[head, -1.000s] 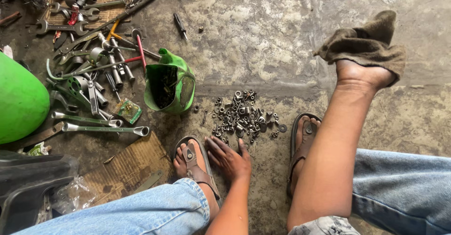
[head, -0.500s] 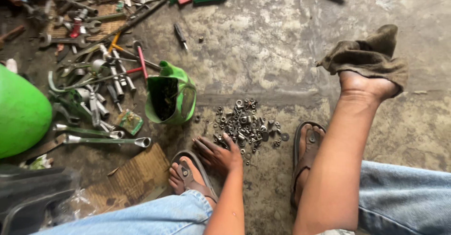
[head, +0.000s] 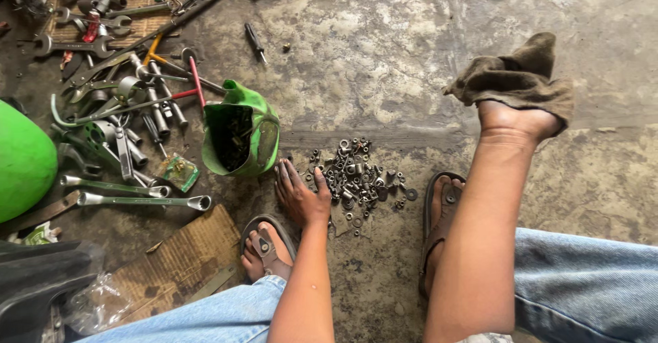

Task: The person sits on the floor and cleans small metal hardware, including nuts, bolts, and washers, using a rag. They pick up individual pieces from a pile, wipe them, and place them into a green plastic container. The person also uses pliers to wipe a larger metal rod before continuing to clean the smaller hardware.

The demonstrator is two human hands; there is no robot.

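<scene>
Here, left hand (head: 299, 196) flat on the concrete floor (head: 384, 55), fingers (head: 284, 175) spread, thumb touching a pile of nuts and washers (head: 356, 178) just beside a cut green container (head: 238, 134). Right hand (head: 515, 120) resting on a brown rag (head: 510, 79), fingers hidden beneath the cloth. Spanners (head: 137, 199) scattered nearby.
</scene>
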